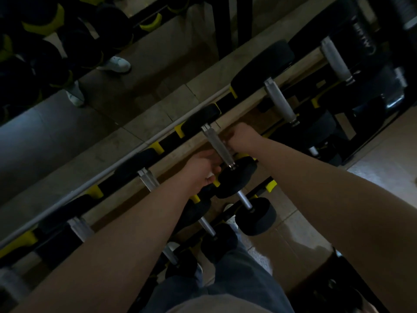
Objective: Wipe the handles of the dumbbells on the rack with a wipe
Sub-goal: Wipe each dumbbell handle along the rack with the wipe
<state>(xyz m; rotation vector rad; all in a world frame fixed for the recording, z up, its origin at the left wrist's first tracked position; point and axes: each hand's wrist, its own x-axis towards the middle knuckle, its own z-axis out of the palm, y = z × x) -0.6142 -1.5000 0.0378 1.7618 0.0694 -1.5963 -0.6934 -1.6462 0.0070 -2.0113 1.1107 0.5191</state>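
Note:
A black dumbbell with a knurled silver handle [217, 147] lies across the top tier of the rack [196, 144]. My left hand [202, 169] is against the handle's lower left side. It grips a small white wipe [211, 175], of which only a scrap shows under the fingers. My right hand [242, 136] is curled into a fist against the handle's right side. Its fingertips are hidden under the bar. More dumbbell handles [279, 101] [335, 58] lie further right, and others to the left [147, 179] are partly hidden by my left forearm.
A lower tier holds smaller dumbbells [244, 201] [207, 227] just under my hands. A mirror [140, 53] behind the rack reflects shoes and more weights. A tiled floor [383, 159] lies to the right. My legs in dark trousers [237, 279] stand close to the rack.

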